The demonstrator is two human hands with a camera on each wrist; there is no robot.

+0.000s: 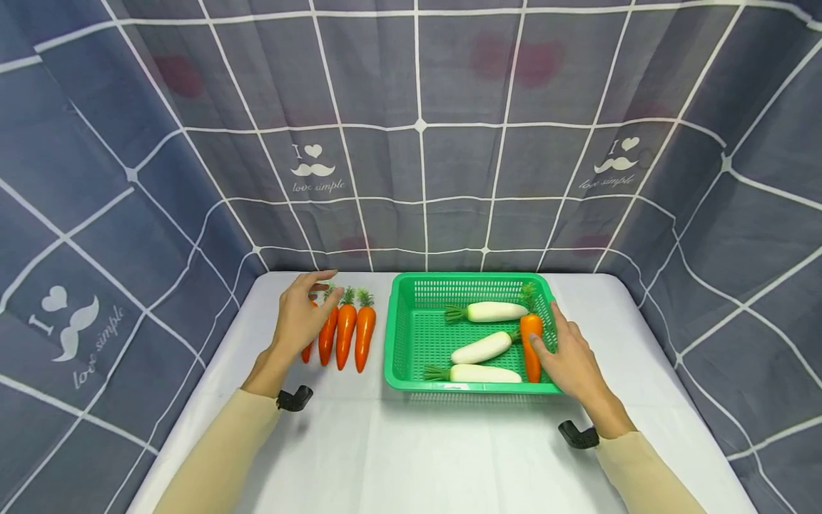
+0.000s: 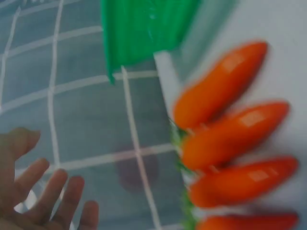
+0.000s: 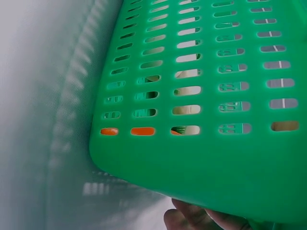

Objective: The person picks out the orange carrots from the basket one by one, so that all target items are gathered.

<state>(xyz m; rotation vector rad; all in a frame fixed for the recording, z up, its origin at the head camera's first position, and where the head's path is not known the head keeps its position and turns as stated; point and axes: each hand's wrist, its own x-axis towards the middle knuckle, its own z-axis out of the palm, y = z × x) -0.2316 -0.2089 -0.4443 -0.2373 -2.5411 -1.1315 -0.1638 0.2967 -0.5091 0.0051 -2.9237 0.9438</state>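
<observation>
On the left of the white table, several orange carrots (image 1: 345, 337) with green tops lie side by side. My left hand (image 1: 305, 312) is over the leftmost ones, fingers apart and partly hiding them; in the left wrist view these fingers (image 2: 56, 199) are spread and hold nothing. A green plastic basket (image 1: 399, 328) contains three white radishes (image 1: 481, 348) and one carrot (image 1: 530, 325) at its right end. My right hand (image 1: 574, 360) grips the basket's right side, thumb inside near the carrot. The right wrist view shows fingertips (image 3: 192, 215) beyond the slotted green wall.
A white cloth (image 1: 437, 457) covers the table. Dark checked fabric (image 1: 462, 164) with white lines hangs behind and on both sides, close to the table edges. Black wrist straps (image 1: 295, 398) show on both arms.
</observation>
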